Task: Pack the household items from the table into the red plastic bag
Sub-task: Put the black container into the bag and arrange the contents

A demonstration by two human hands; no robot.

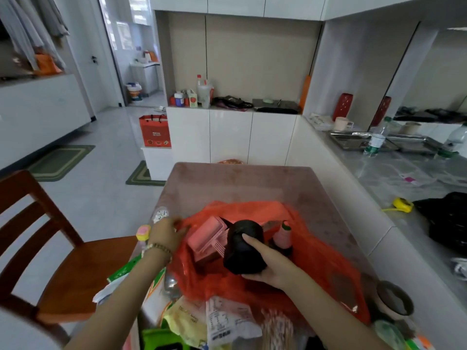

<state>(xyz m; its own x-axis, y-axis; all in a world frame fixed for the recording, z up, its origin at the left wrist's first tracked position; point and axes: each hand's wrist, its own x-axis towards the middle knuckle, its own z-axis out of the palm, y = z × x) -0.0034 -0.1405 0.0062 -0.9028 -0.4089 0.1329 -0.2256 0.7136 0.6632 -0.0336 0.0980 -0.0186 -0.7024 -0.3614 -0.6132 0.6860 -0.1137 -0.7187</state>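
Observation:
The red plastic bag [318,263] lies open on the table [227,183]. My left hand [164,234] pinches its left rim and holds the mouth open. My right hand [271,263] grips a black roll [243,245] over the bag's opening. Inside the bag sit a pink plastic box [208,237] and a pink bottle with a green cap [283,236]. Packets, a clear wrapper and a green packet [219,322] lie heaped at the table's near edge. A yellow and pink item [143,232] and a small white-dotted jar [160,214] rest near the left edge.
A wooden chair [63,253] stands left of the table. A grey cup [394,299] sits at the table's near right corner. The counter on the right carries a yellow tape measure [403,205], a black bag [447,218], metal trays and water bottles. A red gift bag [154,131] stands by the cabinets.

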